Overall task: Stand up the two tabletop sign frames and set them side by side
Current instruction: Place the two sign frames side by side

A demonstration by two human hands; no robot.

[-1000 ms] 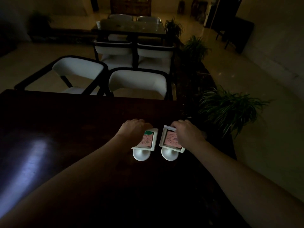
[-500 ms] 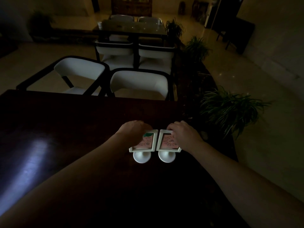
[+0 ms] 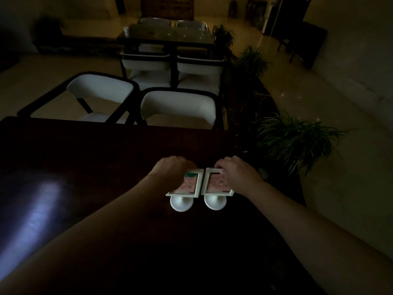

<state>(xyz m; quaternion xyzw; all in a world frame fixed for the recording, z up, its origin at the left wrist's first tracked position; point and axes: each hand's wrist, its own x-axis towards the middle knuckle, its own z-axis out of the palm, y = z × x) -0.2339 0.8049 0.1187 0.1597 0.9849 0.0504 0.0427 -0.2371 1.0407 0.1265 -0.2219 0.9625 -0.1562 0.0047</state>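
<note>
Two small white sign frames with pink printed cards stand on round white bases on the dark wooden table [image 3: 85, 167]. The left frame [image 3: 191, 185] and the right frame [image 3: 214, 182] are side by side, their inner edges almost touching, both leaning back. My left hand [image 3: 170, 169] grips the left frame's top and left edge. The top and right side of the right frame are held by my right hand [image 3: 238, 171]. Fingers cover part of each card.
Two white chairs with dark frames [image 3: 178, 107] stand at the table's far edge. A leafy potted plant [image 3: 291, 141] sits just off the table's right edge. Another table with chairs [image 3: 168, 37] is farther back.
The right frame has moved left and straightened, closing the gap to the left frame. Both hands stay on their frames.
</note>
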